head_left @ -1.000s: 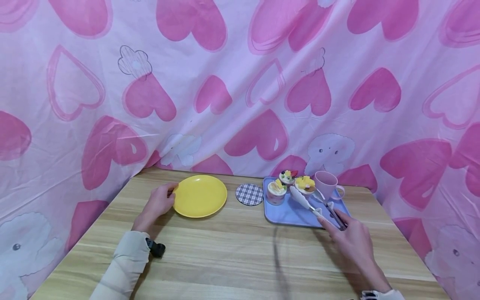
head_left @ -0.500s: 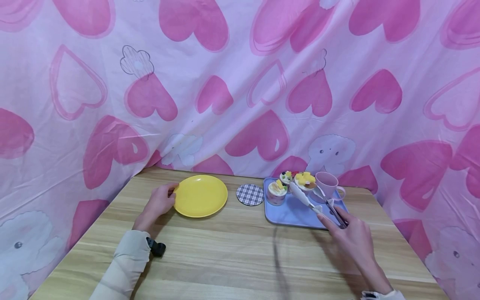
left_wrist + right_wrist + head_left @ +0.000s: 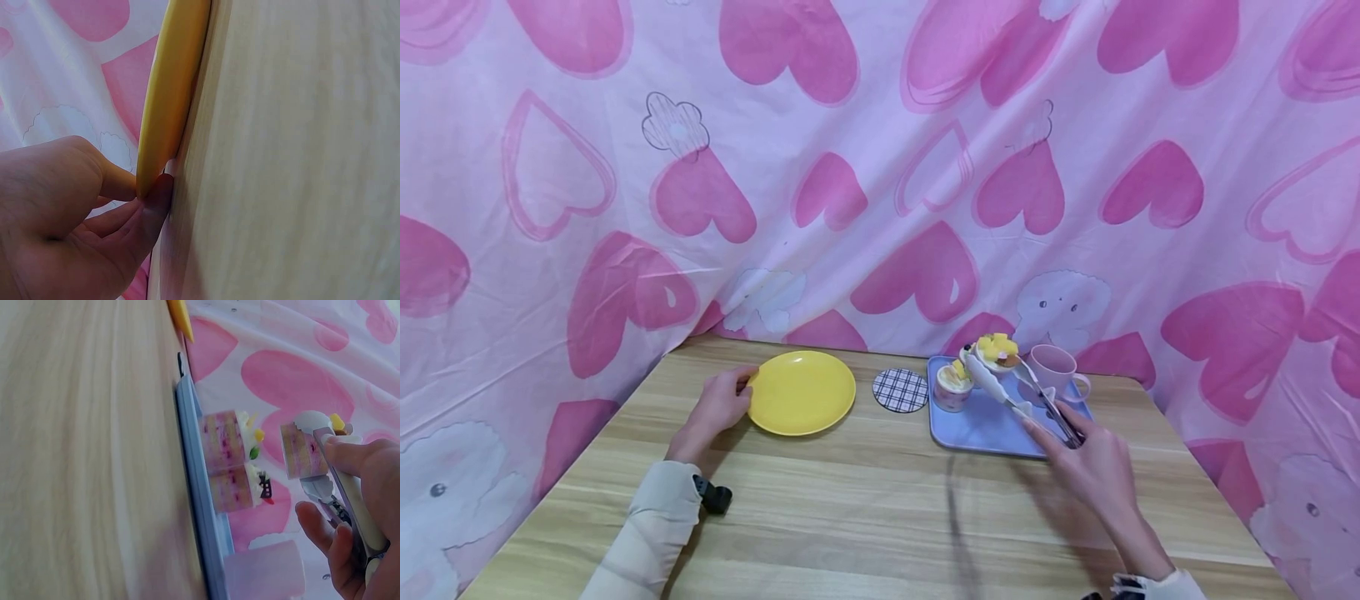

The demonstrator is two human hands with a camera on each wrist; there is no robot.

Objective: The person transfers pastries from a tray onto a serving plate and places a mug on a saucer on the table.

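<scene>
My left hand point(image 3: 718, 407) pinches the near-left rim of a yellow plate point(image 3: 802, 393); in the left wrist view, thumb and fingers close on the plate's edge point(image 3: 172, 81). My right hand point(image 3: 1096, 467) holds tongs point(image 3: 990, 383) with white scalloped tips. Between the tips is a layered cake cup point(image 3: 997, 347) topped with yellow fruit cubes, and the right wrist view shows this cake cup point(image 3: 299, 453) lifted clear of the blue tray point(image 3: 194, 459). Two other cake cups stand on the tray, one in front point(image 3: 952, 392), one behind, partly hidden by the tongs.
On the tray's right side stands a pink mug point(image 3: 1051, 364), just beyond the tongs. A round checked coaster point(image 3: 900, 390) lies between plate and tray. The wooden table point(image 3: 850, 517) meets a pink heart-patterned cloth point(image 3: 910, 208) at the back.
The tongs have closed on the fruit-topped cake cup and lifted it up and slightly left, my right hand moving along. My left hand and the plate have stayed in place.
</scene>
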